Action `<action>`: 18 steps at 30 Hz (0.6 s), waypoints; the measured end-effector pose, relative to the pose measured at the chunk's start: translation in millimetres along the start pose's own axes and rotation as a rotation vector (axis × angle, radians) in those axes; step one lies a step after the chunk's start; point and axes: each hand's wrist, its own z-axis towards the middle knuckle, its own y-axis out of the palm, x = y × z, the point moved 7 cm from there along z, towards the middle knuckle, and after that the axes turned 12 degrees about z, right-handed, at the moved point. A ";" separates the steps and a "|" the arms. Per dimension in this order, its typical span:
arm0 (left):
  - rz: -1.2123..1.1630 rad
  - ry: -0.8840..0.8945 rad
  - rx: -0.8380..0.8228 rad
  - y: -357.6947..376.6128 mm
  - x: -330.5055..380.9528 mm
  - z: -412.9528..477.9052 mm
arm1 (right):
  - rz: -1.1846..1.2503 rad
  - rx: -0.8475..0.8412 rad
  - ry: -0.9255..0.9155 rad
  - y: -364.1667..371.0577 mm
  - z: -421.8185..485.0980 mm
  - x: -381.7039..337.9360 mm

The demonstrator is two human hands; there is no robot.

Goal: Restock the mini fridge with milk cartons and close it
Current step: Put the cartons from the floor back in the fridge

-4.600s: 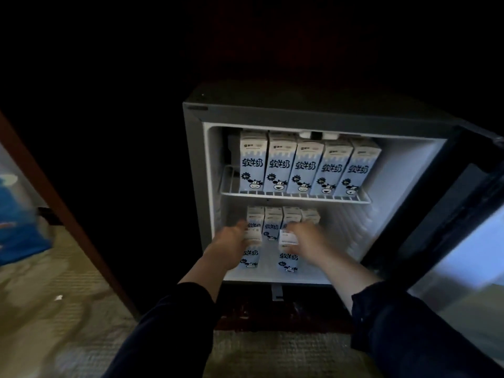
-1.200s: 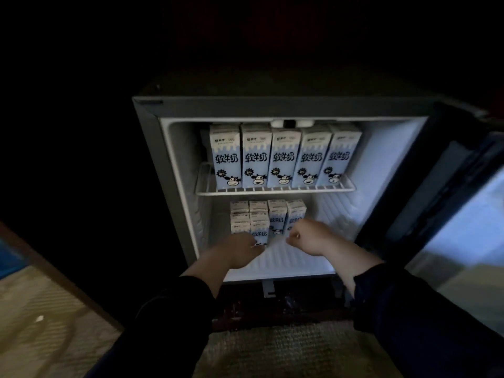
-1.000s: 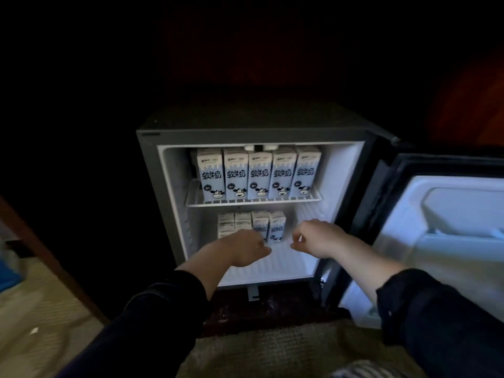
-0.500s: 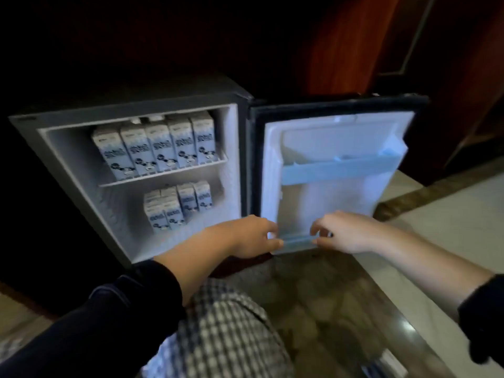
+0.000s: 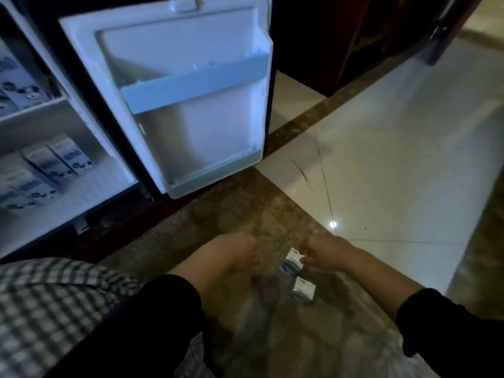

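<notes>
The mini fridge (image 5: 81, 132) stands open at the left, with milk cartons (image 5: 51, 162) on its floor and more on the upper shelf (image 5: 16, 85). Its door (image 5: 191, 85) is swung wide, white inner side towards me, door shelves bare. Two small milk cartons lie on the brown carpet in front of me: one (image 5: 291, 264) and, nearer, another (image 5: 303, 290). My right hand (image 5: 326, 255) has its curled fingers pinched on the top corner of the farther carton. My left hand (image 5: 231, 255) hovers beside it, blurred, fingers curled down and hidden.
A crumpled translucent plastic bag (image 5: 261, 309) lies on the carpet below my hands. My knee in checked cloth (image 5: 54, 296) is at the lower left. Glossy white floor tiles (image 5: 395, 159) spread to the right, with dark wooden furniture (image 5: 354, 36) behind.
My view swung right and down, away from the fridge interior. Both hands dropped from the door's lower edge to the floor, and the right hand reached a carton there.
</notes>
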 end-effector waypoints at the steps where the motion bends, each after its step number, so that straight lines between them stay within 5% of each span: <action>1: -0.003 0.001 -0.010 5.9 6.8 8.7 | 0.018 -0.013 0.037 10.2 -0.7 13.6; 14: -0.070 0.001 -0.087 68.1 44.6 91.8 | 0.111 0.012 0.250 108.1 11.8 77.3; 18: -0.085 -0.002 -0.090 81.4 49.7 108.0 | 0.017 0.295 0.081 105.0 6.2 65.5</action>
